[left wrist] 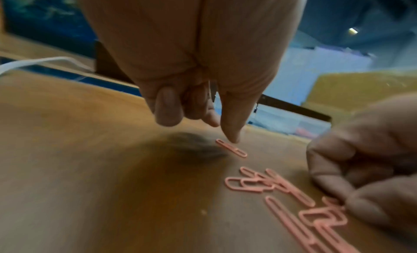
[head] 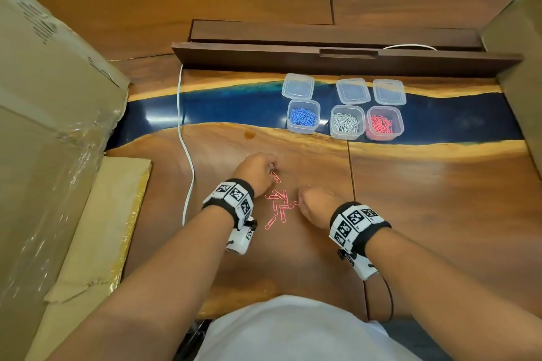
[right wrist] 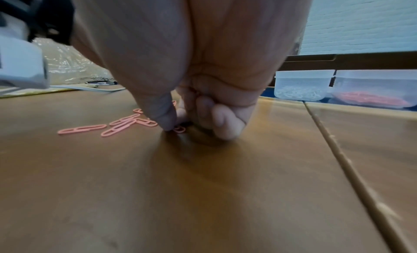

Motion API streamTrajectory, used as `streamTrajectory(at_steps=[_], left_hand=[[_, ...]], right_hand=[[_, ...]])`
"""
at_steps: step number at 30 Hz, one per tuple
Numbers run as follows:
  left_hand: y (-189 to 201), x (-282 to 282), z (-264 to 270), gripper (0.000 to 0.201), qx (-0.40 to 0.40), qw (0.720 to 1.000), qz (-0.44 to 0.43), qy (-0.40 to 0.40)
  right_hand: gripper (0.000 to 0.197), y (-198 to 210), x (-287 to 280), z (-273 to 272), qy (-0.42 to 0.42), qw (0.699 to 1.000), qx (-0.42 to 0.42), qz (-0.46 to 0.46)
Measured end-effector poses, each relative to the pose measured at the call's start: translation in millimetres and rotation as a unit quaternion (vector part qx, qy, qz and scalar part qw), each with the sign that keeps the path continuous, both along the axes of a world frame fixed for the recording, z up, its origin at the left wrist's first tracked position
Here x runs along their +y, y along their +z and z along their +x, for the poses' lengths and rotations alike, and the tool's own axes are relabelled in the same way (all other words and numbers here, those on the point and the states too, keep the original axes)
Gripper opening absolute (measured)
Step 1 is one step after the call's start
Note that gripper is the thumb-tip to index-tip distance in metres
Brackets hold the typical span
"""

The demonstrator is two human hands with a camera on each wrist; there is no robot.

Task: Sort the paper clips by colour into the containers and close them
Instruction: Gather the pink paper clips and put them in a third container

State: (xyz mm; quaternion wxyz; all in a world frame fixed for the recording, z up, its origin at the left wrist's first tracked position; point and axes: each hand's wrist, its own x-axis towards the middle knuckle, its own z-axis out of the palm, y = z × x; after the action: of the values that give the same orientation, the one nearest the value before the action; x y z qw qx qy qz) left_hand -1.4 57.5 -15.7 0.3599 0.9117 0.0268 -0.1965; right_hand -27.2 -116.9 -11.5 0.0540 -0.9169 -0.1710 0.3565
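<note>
Left hand point(head: 258, 168) fingers curled, index tip down beside a lone pink clip point(left wrist: 231, 148), probably dragging it free; whether it holds anything, can't tell. That clip's long axis runs 11-to-5 in the head view. Loose pink clips point(head: 278, 205) lie mixed-angle between the hands. Right hand point(head: 315, 208) pinching one pink clip point(right wrist: 179, 129) against the table point(head: 425, 199). Open pink container point(head: 384, 123) at 1 o'clock, lids point(head: 352, 91) behind.
</note>
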Motion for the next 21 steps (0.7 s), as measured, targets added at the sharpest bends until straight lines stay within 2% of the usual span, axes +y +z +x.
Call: streamTrajectory(at_steps=[2,4,7,11,14,17,19,21], left_hand=[[-2.9,0.5,5.7,0.019,-0.027,0.993,0.073,-0.087],[-5.1,1.5,10.2,0.014,-0.035,0.984,0.116,-0.132],[-6.3,2.6,13.8,0.005,-0.04,0.979,0.128,-0.154],[-7.6,0.0,14.7,0.006,-0.013,0.973,0.157,-0.166],[-5.5,-3.1,12.6,0.008,-0.013,0.969,0.174,-0.172],[-4.9,0.3,7.2,0.009,0.001,0.984,0.133,-0.119],[-7.5,6.7,0.6,0.007,0.016,0.999,0.031,-0.026],[-8.1,13.1,-7.0,0.013,0.023,0.997,-0.056,0.041]], right_hand=[[0.006,-2.0,-1.8,-3.2,-0.019,1.0,0.002,0.019],[0.004,-5.2,-8.0,-6.8,-0.034,0.997,-0.021,0.06],[0.011,-8.7,-20.5,-13.8,-0.107,0.984,-0.066,0.127],[0.016,-17.4,-30.8,-16.2,-0.24,0.952,-0.058,0.18],[0.021,-19.0,-31.2,-14.7,-0.266,0.942,-0.048,0.199],[0.014,-18.5,-26.3,-13.5,-0.221,0.958,-0.06,0.172],[0.008,-16.3,-22.2,-12.4,-0.192,0.968,-0.073,0.141],[0.008,-12.4,-17.8,-10.4,-0.174,0.977,-0.06,0.111]])
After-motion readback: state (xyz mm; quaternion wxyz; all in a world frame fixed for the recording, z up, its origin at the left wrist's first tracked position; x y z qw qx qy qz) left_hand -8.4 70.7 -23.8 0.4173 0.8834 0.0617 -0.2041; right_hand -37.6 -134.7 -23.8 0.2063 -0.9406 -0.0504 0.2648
